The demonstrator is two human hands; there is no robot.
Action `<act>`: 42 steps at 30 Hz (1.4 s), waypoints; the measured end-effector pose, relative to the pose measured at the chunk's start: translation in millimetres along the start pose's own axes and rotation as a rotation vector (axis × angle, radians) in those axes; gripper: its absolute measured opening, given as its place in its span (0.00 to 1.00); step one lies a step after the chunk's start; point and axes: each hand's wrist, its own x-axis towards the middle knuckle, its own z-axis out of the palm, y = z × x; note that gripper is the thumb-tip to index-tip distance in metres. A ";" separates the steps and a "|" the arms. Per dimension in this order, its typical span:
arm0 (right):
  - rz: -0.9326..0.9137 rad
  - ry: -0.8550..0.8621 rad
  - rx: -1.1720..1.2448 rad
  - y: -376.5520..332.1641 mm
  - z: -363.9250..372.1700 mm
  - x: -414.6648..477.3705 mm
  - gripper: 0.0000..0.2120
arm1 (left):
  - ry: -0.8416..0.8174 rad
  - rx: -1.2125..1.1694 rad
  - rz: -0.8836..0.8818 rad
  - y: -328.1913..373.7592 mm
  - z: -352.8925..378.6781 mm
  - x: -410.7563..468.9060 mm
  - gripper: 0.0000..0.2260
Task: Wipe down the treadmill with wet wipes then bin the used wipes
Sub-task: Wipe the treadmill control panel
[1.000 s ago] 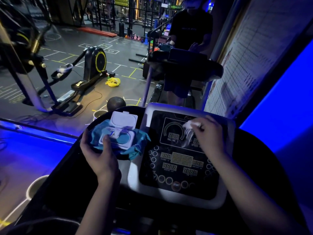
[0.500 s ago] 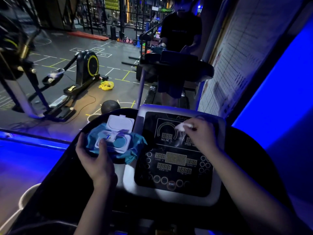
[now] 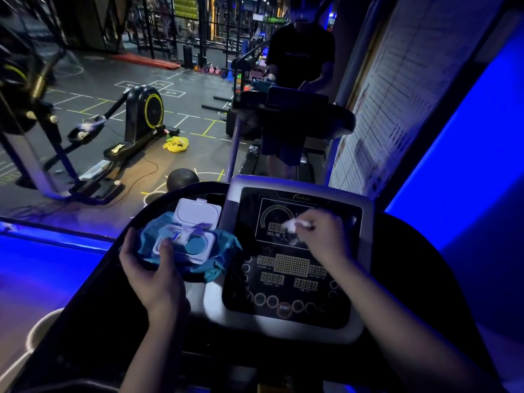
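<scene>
The treadmill console (image 3: pixel 286 282) fills the lower middle, black with a grey frame and a red START button. My right hand (image 3: pixel 326 236) pinches a crumpled white wet wipe (image 3: pixel 292 224) against the upper display near the INCLINE readout. A teal wet-wipe pack (image 3: pixel 224 251) with its white lid flipped open lies on the console's left tray. My left hand (image 3: pixel 150 265) grips the pack's near left edge, thumb on the white lid frame. A fresh wipe pokes up from the opening.
A person stands on another treadmill (image 3: pixel 292 114) straight ahead. A blue-lit wall (image 3: pixel 467 154) runs along the right. On the gym floor to the left are a rowing machine (image 3: pixel 141 114), a yellow bag (image 3: pixel 175 143) and a dark ball (image 3: pixel 183 180).
My right hand with the wipe has slid left across the upper display, toward the INCLINE readout. My left hand stays on the pack.
</scene>
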 end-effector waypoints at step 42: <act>0.084 0.126 -0.132 4.2 31.9 -35.9 0.04 | -0.032 -0.006 -0.019 8.4 -20.4 -8.5 0.25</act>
